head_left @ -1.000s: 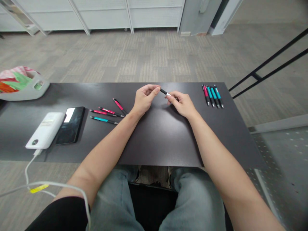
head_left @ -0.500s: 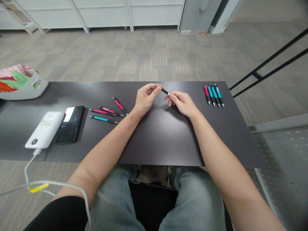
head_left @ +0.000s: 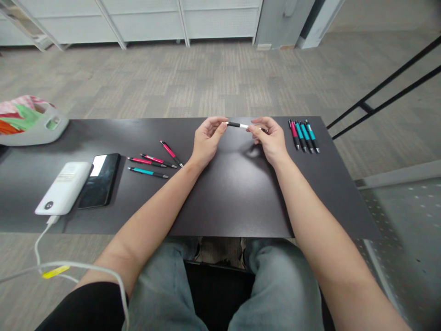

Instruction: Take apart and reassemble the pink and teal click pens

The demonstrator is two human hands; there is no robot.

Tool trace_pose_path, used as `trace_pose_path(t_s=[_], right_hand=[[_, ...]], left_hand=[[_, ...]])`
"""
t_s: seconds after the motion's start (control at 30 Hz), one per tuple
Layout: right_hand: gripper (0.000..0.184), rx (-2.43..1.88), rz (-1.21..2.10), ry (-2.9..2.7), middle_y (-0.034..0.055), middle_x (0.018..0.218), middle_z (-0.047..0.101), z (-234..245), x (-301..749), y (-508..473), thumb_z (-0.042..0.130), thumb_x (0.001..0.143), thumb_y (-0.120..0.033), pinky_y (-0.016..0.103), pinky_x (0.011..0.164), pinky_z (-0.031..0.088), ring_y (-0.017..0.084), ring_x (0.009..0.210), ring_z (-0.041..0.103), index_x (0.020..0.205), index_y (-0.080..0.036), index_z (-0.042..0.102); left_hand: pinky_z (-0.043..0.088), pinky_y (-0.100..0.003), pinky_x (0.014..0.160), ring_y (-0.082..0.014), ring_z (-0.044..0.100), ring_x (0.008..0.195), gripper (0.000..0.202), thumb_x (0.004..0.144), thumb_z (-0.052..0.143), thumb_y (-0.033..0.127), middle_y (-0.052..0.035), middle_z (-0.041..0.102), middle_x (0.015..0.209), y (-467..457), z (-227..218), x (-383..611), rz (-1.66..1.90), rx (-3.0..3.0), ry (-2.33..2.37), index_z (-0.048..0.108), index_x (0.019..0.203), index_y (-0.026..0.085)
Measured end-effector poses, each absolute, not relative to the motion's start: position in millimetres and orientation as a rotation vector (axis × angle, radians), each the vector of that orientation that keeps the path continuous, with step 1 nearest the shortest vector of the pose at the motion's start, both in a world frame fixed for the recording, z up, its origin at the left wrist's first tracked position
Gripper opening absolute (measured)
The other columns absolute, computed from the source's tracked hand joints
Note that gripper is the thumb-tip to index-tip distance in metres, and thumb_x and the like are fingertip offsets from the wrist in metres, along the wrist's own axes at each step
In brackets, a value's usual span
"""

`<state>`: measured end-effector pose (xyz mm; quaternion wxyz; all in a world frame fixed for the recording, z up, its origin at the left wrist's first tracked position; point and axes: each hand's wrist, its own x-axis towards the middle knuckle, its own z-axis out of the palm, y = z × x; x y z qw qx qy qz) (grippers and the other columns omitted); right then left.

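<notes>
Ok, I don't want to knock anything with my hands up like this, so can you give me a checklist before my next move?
1. Pen held from both sides: ok, left hand and right hand both grip it.
2. Pen fully put together: cannot tell, the hands cover its ends.
3. Row at right in order: ok, one red and three blue pens side by side.
4. Loose pens lined up: not ok, three red and one blue lie at differing angles.
5. Phone away from the hands: ok, well left of both.
6. Cable off the left arm: cannot tell, it crosses in front of it.
</notes>
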<state>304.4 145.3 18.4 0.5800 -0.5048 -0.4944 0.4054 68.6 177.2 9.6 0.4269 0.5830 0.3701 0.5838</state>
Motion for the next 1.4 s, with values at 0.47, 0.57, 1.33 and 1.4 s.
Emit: trace_pose_path(t_s=[0.47, 0.57, 1.33, 1.4], right_hand=[[0.079, -1.204, 0.788, -1.058, 0.003, 0.108, 0.085, -1, 306, 157, 0.093, 0.099, -0.092, 0.04, 0.07, 0.067, 0.032, 0.106, 0.087, 0.154, -0.043, 0.063], [0.075, -1.216, 0.787, -1.13, 0.0035, 0.104, 0.084, -2, 307, 158, 0.088, 0.105, -0.096, 0.043, 0.075, 0.071, 0.035, 0.109, 0.09, 0.15, -0.042, 0.066], [0.071, -1.324, 0.745, -1.219, 0.005, 0.104, 0.082, 23, 305, 146, 0.096, 0.104, -0.094, 0.047, 0.099, 0.074, 0.032, 0.113, 0.084, 0.134, -0.032, 0.079], [0.067, -1.403, 0.665, -1.253, 0.0032, 0.103, 0.08, 24, 315, 144, 0.096, 0.105, -0.09, 0.046, 0.1, 0.072, 0.031, 0.112, 0.083, 0.134, -0.033, 0.079]], left_hand=[[0.07, -0.039, 0.099, -0.0282, 0.091, 0.107, 0.045, 0.12, 0.088, 0.069, -0.0061, 0.094, 0.102, 160, 27, 64, 1.345, 1.614, 1.205, 0.084, 0.1, 0.029], [0.069, -0.039, 0.095, -0.0289, 0.091, 0.108, 0.044, 0.121, 0.087, 0.068, -0.0063, 0.093, 0.102, 162, 28, 62, 1.322, 1.634, 1.26, 0.082, 0.099, 0.029], [0.063, -0.041, 0.092, -0.0301, 0.078, 0.1, 0.028, 0.114, 0.086, 0.053, -0.0053, 0.088, 0.095, 149, 30, 63, 1.071, 1.906, 1.297, 0.084, 0.098, 0.03], [0.064, -0.042, 0.092, -0.0319, 0.077, 0.1, 0.029, 0.11, 0.089, 0.057, -0.0062, 0.088, 0.094, 149, 24, 64, 1.102, 1.911, 1.235, 0.085, 0.097, 0.031]])
